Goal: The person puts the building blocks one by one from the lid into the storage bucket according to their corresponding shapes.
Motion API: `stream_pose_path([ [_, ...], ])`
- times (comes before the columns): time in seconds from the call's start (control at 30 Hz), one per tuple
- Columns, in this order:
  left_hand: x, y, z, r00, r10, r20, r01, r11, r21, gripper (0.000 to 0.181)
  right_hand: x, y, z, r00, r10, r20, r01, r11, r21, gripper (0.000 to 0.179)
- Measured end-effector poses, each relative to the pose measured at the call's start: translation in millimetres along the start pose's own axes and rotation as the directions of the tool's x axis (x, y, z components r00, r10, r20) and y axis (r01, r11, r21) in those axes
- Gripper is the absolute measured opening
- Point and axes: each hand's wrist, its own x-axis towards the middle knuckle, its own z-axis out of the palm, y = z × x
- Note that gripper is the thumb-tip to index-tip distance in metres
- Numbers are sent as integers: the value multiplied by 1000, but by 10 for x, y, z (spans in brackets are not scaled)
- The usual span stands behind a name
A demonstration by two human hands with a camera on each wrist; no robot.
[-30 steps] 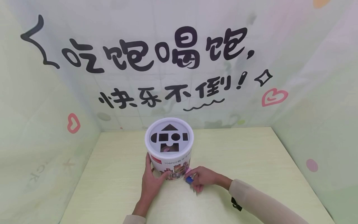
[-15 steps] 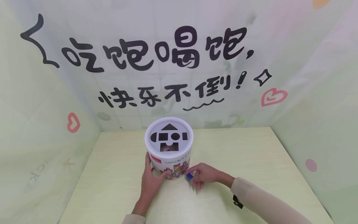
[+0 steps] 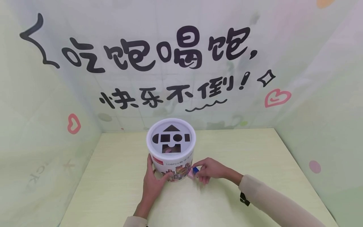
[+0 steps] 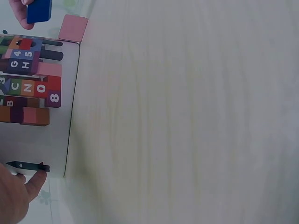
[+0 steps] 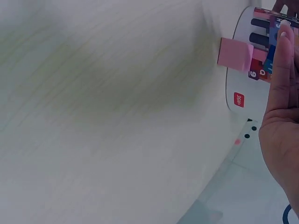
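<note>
A round white bucket (image 3: 176, 161) stands upright on the table, with toy blocks printed on its side. Its white lid (image 3: 185, 149) has cut-out shapes: a triangle, a square, a circle and others. My left hand (image 3: 153, 186) holds the bucket's left side, thumb across the front and fingers round toward the back. On the other side my right hand (image 3: 211, 169) pinches a small blue block (image 3: 195, 170) between thumb and fingers, close to the bucket. Low by the bucket's right wall sits a pink block (image 4: 73, 28), just beneath the blue one in the head view.
The pale wooden table (image 3: 241, 151) spreads out around the bucket. Fabric walls with large black lettering (image 3: 187, 47) and hearts enclose it at the back and both sides. Something pink shows inside the bucket through the lid's front opening.
My right hand has shifted a little up and to the right with the blue block, away from the bucket. The pink block shows more clearly now. The left hand and bucket stay put.
</note>
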Motion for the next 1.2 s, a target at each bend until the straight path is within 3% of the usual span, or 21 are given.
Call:
stream_pose_path([
  [0.23,0,9,-6,1000,-5,2,5,1000,-2,110,31,-170,-228,997,27,-69,-27,1000,1,40],
  [0.53,11,13,-11,1000,12,-2,-12,1000,-3,109,32,-517,-439,985,-9,-173,-1,998,-55,35],
  [0.7,7,-13,-4,1000,8,-5,-8,1000,6,110,26,-627,-526,975,-18,-223,-1,996,-84,34],
  [0.97,7,-11,-5,1000,-11,-1,11,1000,2,110,66,-681,-700,950,-7,-312,-9,999,-47,34],
  [1.2,-2,-4,-4,1000,-23,6,23,1000,5,109,17,-960,-816,937,-28,-349,11,999,-50,34],
])
